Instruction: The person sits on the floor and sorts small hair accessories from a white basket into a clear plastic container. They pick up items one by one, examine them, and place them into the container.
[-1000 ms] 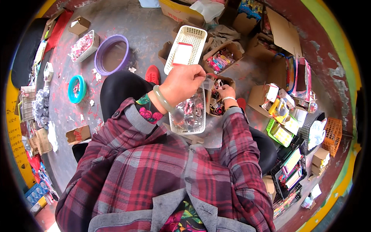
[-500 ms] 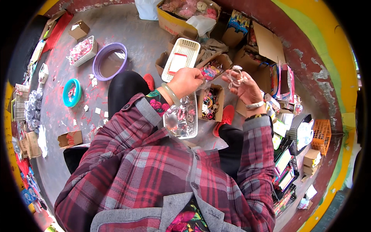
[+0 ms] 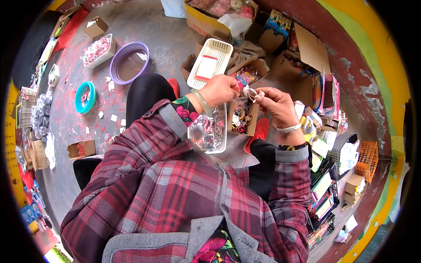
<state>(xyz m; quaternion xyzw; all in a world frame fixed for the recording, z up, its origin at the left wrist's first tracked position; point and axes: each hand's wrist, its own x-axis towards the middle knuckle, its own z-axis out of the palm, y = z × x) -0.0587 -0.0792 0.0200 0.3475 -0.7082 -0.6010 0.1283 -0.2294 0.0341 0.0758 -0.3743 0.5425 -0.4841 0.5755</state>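
**A little white loop, held up between two hands**

I watch from far away, through the camera on the person's head. The biggest thing I see is the grey floor (image 3: 158,44), with red and white scraps on it. Far in front is a big yellow-brown carton (image 3: 199,19) full of pink things. A purple tub (image 3: 117,80) sits off to the left.

Near the knees is a white basket (image 3: 226,131) with shiny, see-through packets in it. Just to its right is a small cardboard box (image 3: 252,127) of mixed-up colored bands.

The right hand (image 3: 280,106) pinches a white stretchy loop (image 3: 247,90) between thumb and finger. The left hand (image 3: 219,91) is closed too, and it seems to hold a see-through bag (image 3: 239,99), but that part is hard to see. The loop is up above the small box, close to the left fingertips. I can't tell if they touch.

So I think this piece is about halfway: the loop is picked up, but not inside anything. The packets in the basket look finished to me. Lots of bands are left in the small box.
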